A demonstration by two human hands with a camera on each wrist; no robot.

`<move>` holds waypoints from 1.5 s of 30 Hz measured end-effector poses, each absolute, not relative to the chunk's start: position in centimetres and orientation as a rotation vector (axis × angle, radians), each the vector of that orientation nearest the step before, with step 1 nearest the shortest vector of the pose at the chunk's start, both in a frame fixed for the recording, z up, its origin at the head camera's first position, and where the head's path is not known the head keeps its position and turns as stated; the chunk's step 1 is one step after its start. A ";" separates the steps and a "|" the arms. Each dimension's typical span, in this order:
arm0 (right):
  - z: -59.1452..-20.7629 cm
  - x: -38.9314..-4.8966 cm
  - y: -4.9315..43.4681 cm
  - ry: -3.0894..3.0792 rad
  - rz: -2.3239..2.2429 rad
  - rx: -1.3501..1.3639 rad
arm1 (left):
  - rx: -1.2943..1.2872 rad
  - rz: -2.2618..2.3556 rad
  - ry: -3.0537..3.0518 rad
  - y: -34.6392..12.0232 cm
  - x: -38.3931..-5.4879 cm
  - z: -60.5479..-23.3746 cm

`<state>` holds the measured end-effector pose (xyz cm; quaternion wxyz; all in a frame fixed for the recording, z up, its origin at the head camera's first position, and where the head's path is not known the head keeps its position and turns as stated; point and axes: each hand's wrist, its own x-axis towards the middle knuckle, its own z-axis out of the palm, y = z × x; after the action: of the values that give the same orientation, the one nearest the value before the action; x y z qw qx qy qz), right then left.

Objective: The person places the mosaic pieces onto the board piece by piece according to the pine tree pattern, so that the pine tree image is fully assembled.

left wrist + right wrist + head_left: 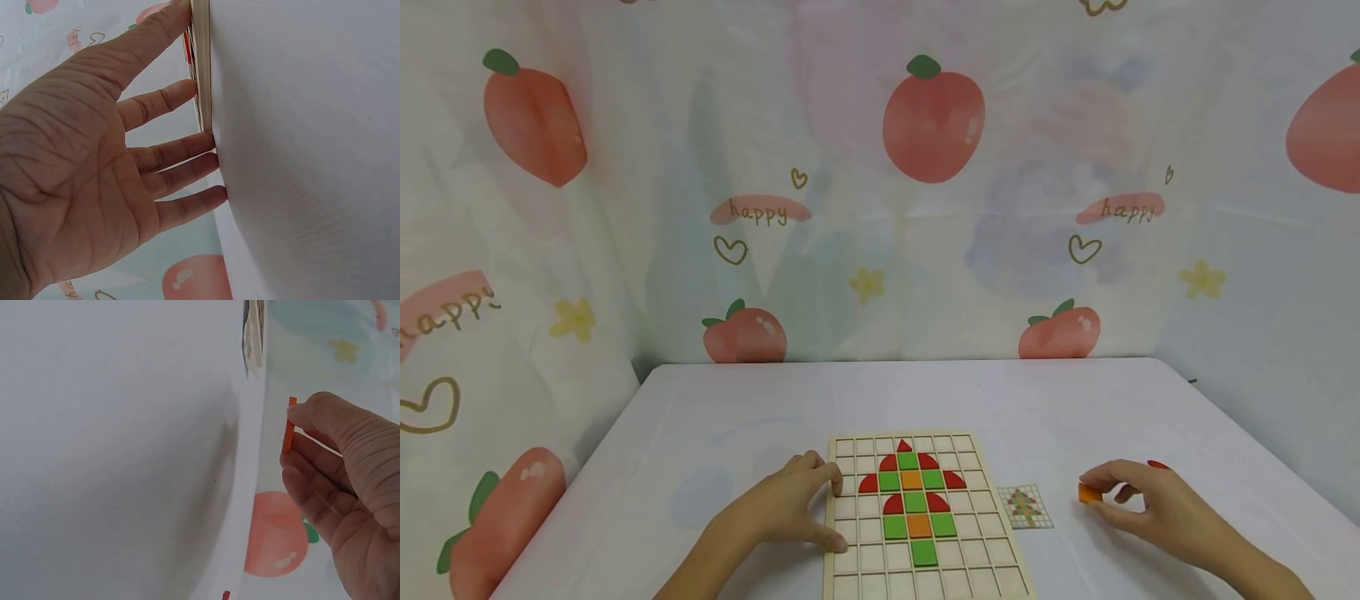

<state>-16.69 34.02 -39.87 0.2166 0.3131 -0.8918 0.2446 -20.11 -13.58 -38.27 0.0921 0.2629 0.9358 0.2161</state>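
A pale wooden grid board (857, 554) lies on the white table, with green, orange and red tiles set in its cells in a tree shape. My left hand (793, 504) rests at the board's left edge, thumb and fingertips touching its rim; in the left wrist view the fingers (169, 100) are fairly straight. To the right of the board, my right hand (1165, 504) pinches an orange tile (1087, 493) between thumb and fingers. The right wrist view shows this orange tile (289, 425) edge-on, held above the table.
A small pattern card (1026, 507) with a tree picture lies just right of the board. Behind my right hand, a red piece (1157, 464) is partly visible on the table. A printed cloth (880, 250) hangs behind the table.
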 end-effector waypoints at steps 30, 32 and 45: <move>-39.4 -15.9 25.2 -2.514 0.893 1.184 | 0.805 0.664 2.768 -13.7 -20.1 -38.3; -39.4 -15.9 24.6 -2.502 0.916 1.220 | 0.806 0.663 2.769 -13.7 -20.1 -38.3; -39.3 -15.7 21.8 -2.508 0.966 1.340 | 0.797 0.656 2.776 -13.7 -20.1 -38.3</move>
<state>-15.72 21.81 -39.31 0.0692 0.4453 -0.8330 0.3210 -20.07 -13.65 -38.25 0.0900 0.2679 0.9335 0.2205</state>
